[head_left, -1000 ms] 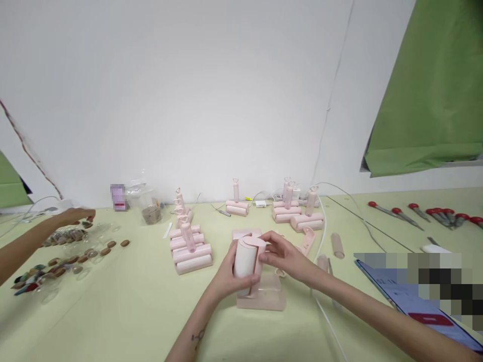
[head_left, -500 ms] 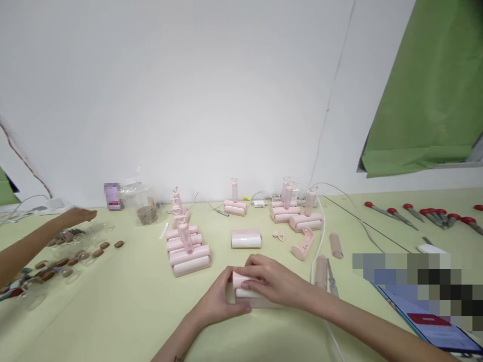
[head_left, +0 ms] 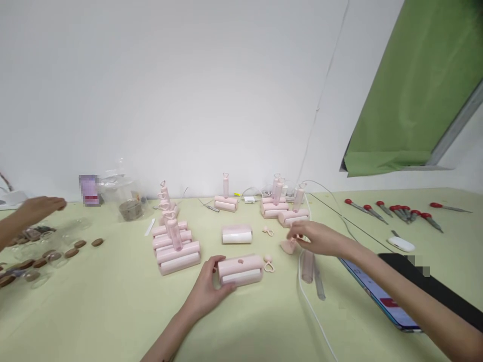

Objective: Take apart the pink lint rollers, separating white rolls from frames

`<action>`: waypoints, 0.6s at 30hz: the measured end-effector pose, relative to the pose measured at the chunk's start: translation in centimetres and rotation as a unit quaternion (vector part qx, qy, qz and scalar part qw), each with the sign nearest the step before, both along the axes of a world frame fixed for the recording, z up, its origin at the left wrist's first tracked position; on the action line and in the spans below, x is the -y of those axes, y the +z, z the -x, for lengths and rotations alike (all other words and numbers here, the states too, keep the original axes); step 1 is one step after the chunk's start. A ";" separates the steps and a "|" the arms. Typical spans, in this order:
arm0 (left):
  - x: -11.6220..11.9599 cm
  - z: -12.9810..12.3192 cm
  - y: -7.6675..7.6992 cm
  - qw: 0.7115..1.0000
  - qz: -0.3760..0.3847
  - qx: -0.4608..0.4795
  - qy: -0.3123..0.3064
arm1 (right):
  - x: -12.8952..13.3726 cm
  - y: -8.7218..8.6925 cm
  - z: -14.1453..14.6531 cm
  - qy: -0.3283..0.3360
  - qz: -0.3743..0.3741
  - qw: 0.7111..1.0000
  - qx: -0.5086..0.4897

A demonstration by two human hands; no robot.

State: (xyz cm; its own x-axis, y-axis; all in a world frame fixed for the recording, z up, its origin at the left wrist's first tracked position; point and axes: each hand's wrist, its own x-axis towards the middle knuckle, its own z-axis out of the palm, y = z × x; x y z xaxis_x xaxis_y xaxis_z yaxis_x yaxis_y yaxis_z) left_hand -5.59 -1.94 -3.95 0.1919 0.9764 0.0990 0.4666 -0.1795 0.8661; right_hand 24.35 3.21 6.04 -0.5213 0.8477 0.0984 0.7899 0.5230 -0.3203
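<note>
My left hand is wrapped around the left end of a pink-and-white cylindrical case, which lies on the table with a small hole in its top. Just right of it rests a pink cap with a heart-shaped loop. My right hand has its fingertips closed on a curved pink shell piece, partly hidden by the fingers. Below that hand lie a clear pinkish tube and a slim grey tool. Another closed case and a second heart-loop cap sit farther back.
Several pink cases with upright tubes stand left and back right. A white cable crosses near my right arm. Red-handled tools, an earbud case and a phone lie right. Another person's hand is left.
My right hand has left the case and moved right to the curved pink piece. A heart-loop cap now lies beside the case. My left hand stays on the case; the view has shifted right.
</note>
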 end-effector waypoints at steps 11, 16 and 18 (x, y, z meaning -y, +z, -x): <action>0.2 0.0 -0.3 0.999 -0.030 0.006 -0.043 | 2.3 -1.1 -2.2 -0.002 -0.067 0.993 0.099; 0.1 0.0 -0.5 0.999 -0.001 0.034 -0.037 | 2.3 0.4 3.7 0.003 -0.039 0.978 -0.204; 0.1 -0.1 -0.5 0.999 0.002 0.033 -0.030 | 2.1 -0.4 6.6 0.052 -0.003 0.965 -0.258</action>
State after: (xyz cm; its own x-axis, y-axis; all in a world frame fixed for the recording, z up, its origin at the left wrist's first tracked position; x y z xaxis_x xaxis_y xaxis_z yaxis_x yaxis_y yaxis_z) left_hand -5.50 -2.00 -4.44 0.2428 0.9639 0.1089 0.3977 -0.2013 0.8951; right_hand 17.74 1.15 5.65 -0.4842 0.7916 0.3727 0.4695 0.5945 -0.6528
